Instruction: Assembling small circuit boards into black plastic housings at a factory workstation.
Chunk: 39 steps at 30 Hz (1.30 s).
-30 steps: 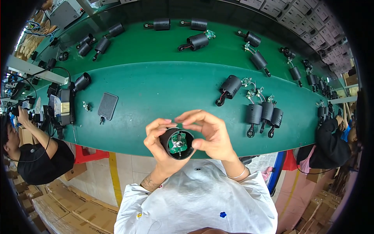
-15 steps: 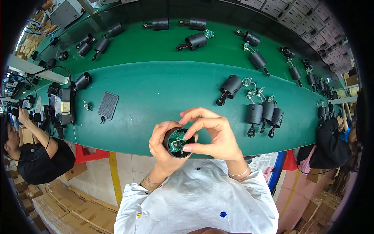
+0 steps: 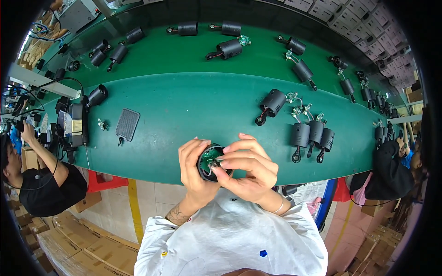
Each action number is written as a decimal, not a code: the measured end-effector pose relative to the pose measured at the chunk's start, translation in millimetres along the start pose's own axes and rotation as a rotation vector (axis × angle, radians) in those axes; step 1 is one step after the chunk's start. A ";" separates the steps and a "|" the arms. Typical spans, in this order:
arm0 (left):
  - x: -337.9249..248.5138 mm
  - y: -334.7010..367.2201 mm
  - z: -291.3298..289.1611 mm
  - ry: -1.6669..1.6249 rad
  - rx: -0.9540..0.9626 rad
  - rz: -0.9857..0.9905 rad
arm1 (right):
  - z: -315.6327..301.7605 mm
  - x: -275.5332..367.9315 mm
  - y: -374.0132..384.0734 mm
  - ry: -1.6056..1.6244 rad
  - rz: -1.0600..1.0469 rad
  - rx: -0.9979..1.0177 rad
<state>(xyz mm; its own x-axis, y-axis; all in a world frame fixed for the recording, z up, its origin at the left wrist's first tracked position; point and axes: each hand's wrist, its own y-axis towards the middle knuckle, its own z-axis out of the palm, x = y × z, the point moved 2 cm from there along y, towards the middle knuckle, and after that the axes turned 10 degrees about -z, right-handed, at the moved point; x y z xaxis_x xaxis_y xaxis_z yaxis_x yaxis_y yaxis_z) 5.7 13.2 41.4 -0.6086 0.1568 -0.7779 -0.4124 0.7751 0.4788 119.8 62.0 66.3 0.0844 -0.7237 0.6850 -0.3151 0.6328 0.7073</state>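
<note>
Just above the near edge of the bench, my left hand is wrapped round a black cylindrical housing, its open end tilted up toward me. Inside sits a green circuit board, partly covered by fingers. My right hand reaches over the opening, thumb and forefinger pinched on the board or a small part of it; the exact contact is hidden. To the right lie similar black housings with black ring-shaped ends and wired boards hanging out.
A dark grey mesh-textured panel and a small loose board lie left on the green bench. A black device stands farther left. More housings rest on the raised green strip behind. People sit at both sides.
My right hand has lowered over the housing's opening, its thumb and forefinger closing together at the board. The housing has turned slightly in my left hand.
</note>
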 end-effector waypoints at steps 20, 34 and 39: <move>18.2 -2.2 3.1 -0.348 -0.022 0.050 | -4.8 0.8 23.1 0.246 0.373 0.212; 20.5 -3.5 4.7 -0.246 -0.040 0.081 | 3.0 -6.5 2.0 0.341 0.447 0.065; 20.2 -3.1 3.5 -0.133 -0.025 0.136 | 14.7 -17.0 -6.3 0.974 0.799 -0.081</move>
<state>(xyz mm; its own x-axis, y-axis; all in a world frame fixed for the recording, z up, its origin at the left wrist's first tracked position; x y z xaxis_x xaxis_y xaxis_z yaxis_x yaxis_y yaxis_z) -2.9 16.1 22.9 -0.5651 0.3399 -0.7518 -0.3502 0.7262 0.5916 106.5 66.3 47.6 0.5680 0.3486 0.7456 -0.5439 0.8389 0.0222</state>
